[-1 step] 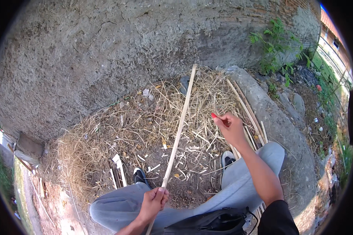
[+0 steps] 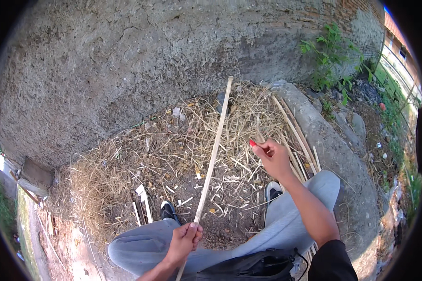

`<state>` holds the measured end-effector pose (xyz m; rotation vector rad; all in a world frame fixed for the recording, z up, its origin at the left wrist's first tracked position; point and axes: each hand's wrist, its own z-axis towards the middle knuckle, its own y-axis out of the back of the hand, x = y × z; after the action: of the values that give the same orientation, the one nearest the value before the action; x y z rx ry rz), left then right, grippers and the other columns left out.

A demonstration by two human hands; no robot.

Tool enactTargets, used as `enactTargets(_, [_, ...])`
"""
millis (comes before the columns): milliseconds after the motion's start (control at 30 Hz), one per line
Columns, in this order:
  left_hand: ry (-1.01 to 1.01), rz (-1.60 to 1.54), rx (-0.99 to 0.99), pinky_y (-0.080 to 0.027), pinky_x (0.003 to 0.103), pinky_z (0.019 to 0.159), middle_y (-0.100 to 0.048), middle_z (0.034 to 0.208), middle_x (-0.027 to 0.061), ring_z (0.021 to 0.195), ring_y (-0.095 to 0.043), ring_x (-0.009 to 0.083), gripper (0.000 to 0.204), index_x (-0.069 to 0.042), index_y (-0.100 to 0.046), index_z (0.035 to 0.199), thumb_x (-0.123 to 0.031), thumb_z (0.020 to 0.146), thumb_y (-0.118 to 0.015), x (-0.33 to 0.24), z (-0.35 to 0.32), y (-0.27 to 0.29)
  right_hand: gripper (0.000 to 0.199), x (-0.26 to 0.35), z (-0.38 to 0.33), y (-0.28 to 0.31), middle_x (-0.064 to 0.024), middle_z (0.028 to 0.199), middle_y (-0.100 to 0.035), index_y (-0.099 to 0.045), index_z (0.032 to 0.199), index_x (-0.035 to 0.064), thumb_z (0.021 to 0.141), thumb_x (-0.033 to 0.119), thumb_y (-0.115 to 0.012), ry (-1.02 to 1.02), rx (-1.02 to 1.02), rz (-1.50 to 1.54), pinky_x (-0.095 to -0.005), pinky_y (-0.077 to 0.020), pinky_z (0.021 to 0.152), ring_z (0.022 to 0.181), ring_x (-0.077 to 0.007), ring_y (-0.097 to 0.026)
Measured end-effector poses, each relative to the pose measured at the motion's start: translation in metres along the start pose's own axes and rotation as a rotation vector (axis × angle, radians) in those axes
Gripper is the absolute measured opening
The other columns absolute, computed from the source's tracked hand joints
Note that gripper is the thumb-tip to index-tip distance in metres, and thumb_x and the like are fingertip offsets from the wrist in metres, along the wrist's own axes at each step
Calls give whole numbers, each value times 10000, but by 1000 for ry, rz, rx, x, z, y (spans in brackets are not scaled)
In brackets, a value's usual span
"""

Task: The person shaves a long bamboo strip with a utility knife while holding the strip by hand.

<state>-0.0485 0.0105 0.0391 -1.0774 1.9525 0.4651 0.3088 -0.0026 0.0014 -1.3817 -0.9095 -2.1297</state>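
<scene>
Head view: left hand (image 2: 184,240) grips bamboo strip (image 2: 214,152); right hand (image 2: 273,157) pinches a red-tipped tool (image 2: 253,143) over straw (image 2: 173,154).

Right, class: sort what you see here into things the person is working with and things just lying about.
In use:
- long bamboo strip, gripped in left hand
- small red-tipped tool, pinched in right hand

Lying about:
- straw litter
- spare strips
- black bag
- weeds
</scene>
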Motion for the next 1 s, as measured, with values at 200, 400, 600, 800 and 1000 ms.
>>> enactTargets(200, [63, -167, 76, -225, 220, 417, -406, 647, 1, 476, -281, 53, 299, -36, -506, 971, -278, 1076, -365, -33, 13, -18, 210, 62, -56, -39, -76, 710, -674, -694, 822, 31, 849, 227, -765, 436, 270, -49, -288, -461, 469, 509, -169, -604])
enactTargets(400, [46, -98, 100, -246, 219, 417, -428, 646, -11, 474, -293, 44, 309, -44, -529, 956, -288, 1073, -380, -44, 31, -27, 190, 64, -63, -42, -69, 712, -681, -710, 805, 45, 814, 216, -791, 575, 338, -142, -296, -497, 455, 521, -189, -638])
enactTargets(600, [-1, -133, 107, -235, 226, 409, -406, 612, -22, 456, -288, 45, 318, -54, -521, 922, -295, 1072, -380, -35, 35, -30, 197, 58, -64, -44, -69, 706, -677, -714, 794, 48, 814, 229, -790, 555, 372, -155, -292, -489, 442, 509, -187, -628])
enactTargets(800, [100, -195, 149, -193, 239, 396, -346, 566, -36, 429, -262, 54, 320, -73, -477, 884, -316, 1069, -381, -45, 30, -26, 186, 66, -63, -47, -10, 645, -630, -726, 767, 78, 791, 245, -805, 571, 318, -232, -299, -397, 377, 429, -160, -538])
enactTargets(1000, [164, -286, 180, -161, 243, 386, -318, 568, -45, 422, -242, 50, 312, -91, -467, 875, -322, 1068, -384, -47, 26, -22, 165, 61, -59, -52, 25, 638, -594, -733, 796, 141, 811, 299, -779, 640, 290, -287, -308, -404, 372, 445, -157, -557])
